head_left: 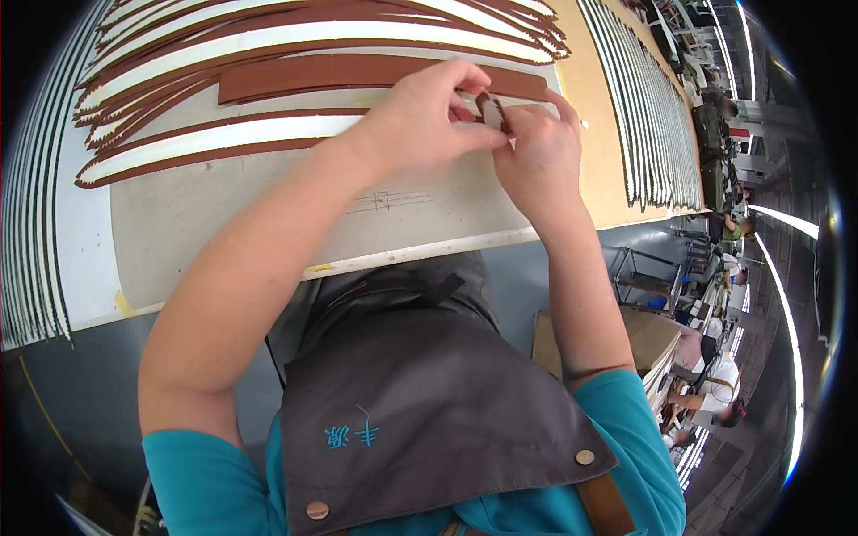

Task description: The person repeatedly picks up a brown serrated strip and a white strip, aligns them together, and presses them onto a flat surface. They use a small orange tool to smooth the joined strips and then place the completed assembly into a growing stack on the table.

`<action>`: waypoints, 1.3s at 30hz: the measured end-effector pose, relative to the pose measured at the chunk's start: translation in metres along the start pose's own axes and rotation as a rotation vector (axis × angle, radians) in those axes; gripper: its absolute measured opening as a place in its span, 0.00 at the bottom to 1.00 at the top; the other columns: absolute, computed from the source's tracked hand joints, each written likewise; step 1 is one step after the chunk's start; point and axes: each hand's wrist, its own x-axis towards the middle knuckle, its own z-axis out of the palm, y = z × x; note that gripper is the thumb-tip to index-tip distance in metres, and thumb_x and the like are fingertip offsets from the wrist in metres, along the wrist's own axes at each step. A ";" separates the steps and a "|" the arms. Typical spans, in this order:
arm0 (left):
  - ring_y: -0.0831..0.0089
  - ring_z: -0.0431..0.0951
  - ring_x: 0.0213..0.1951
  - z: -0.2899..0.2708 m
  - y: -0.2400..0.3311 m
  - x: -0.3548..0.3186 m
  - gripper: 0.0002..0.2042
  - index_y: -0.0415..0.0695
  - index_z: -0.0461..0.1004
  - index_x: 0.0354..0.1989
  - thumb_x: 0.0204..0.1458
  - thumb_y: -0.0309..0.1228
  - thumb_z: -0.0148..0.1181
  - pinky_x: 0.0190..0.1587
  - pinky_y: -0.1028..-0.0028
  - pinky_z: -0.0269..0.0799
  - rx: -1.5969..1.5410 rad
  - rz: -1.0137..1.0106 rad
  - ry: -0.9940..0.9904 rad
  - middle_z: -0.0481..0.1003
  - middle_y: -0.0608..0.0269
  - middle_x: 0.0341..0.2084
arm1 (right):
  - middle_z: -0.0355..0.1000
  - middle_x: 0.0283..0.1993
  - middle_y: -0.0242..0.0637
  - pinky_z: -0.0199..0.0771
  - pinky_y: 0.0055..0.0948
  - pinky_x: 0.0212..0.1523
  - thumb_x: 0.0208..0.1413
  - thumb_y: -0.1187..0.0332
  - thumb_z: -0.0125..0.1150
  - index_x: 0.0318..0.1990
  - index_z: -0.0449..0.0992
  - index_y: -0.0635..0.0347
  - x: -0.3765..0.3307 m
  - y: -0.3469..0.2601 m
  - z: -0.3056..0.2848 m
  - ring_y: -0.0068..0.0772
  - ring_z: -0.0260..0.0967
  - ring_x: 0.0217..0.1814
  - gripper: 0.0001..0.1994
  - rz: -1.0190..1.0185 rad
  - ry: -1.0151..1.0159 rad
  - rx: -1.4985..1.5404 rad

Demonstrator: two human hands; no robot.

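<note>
Our left hand and right hand meet in the head view above the table, both grasping a small, curled brown-edged piece between their fingers. We see a long white strip with brown borders running from the left until our left hand hides it; whether it joins the piece, we cannot tell. Just behind lies a flat brown band, and beyond it a pile of brown-edged white strips.
</note>
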 end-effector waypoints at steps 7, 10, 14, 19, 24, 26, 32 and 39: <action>0.81 0.76 0.38 -0.009 0.005 0.004 0.14 0.38 0.77 0.46 0.55 0.31 0.68 0.43 0.77 0.74 -0.093 -0.166 -0.066 0.78 0.66 0.37 | 0.81 0.32 0.41 0.59 0.50 0.71 0.52 0.69 0.69 0.34 0.84 0.59 -0.005 -0.005 -0.003 0.36 0.80 0.47 0.05 -0.071 -0.001 0.033; 0.79 0.76 0.36 -0.013 0.009 0.003 0.10 0.39 0.76 0.43 0.53 0.26 0.65 0.42 0.76 0.74 -0.025 -0.208 -0.107 0.78 0.65 0.37 | 0.82 0.41 0.43 0.58 0.52 0.71 0.53 0.67 0.70 0.42 0.84 0.59 -0.026 -0.008 -0.007 0.37 0.78 0.54 0.11 -0.081 0.007 0.073; 0.77 0.77 0.35 -0.011 0.011 0.001 0.10 0.38 0.75 0.41 0.49 0.22 0.62 0.41 0.73 0.75 0.097 -0.126 -0.104 0.79 0.64 0.39 | 0.82 0.49 0.40 0.56 0.53 0.72 0.54 0.66 0.71 0.53 0.81 0.58 -0.046 -0.001 -0.004 0.39 0.75 0.62 0.19 -0.063 0.005 0.106; 0.74 0.78 0.39 -0.014 0.015 -0.008 0.11 0.40 0.75 0.41 0.49 0.22 0.64 0.42 0.71 0.75 0.195 -0.112 -0.079 0.79 0.63 0.43 | 0.81 0.53 0.38 0.56 0.53 0.72 0.53 0.65 0.71 0.55 0.81 0.56 -0.053 -0.004 0.001 0.39 0.72 0.65 0.21 -0.017 0.036 0.149; 0.72 0.80 0.43 -0.023 0.022 -0.028 0.10 0.42 0.80 0.42 0.50 0.22 0.68 0.44 0.71 0.76 0.342 -0.096 0.052 0.79 0.63 0.45 | 0.81 0.55 0.37 0.56 0.53 0.72 0.53 0.65 0.71 0.55 0.81 0.54 -0.056 0.000 0.003 0.39 0.71 0.66 0.21 0.000 0.040 0.184; 0.72 0.81 0.44 -0.026 0.017 -0.036 0.11 0.42 0.83 0.43 0.50 0.22 0.69 0.45 0.72 0.78 0.373 -0.067 0.069 0.79 0.63 0.46 | 0.81 0.55 0.36 0.56 0.53 0.72 0.54 0.65 0.72 0.55 0.81 0.53 -0.056 0.001 0.003 0.39 0.71 0.66 0.20 -0.010 0.047 0.196; 0.72 0.80 0.45 -0.022 0.005 -0.042 0.11 0.42 0.84 0.46 0.55 0.22 0.67 0.46 0.75 0.80 0.331 -0.027 0.100 0.79 0.62 0.46 | 0.81 0.55 0.37 0.56 0.53 0.72 0.54 0.66 0.71 0.55 0.81 0.54 -0.056 0.007 0.003 0.39 0.71 0.67 0.19 -0.048 0.042 0.210; 0.68 0.79 0.44 -0.022 0.007 -0.042 0.11 0.42 0.85 0.45 0.53 0.22 0.67 0.44 0.72 0.77 0.559 0.071 0.075 0.79 0.63 0.44 | 0.80 0.56 0.37 0.56 0.50 0.73 0.54 0.66 0.71 0.54 0.82 0.54 -0.055 0.014 -0.001 0.39 0.70 0.68 0.18 -0.081 0.020 0.210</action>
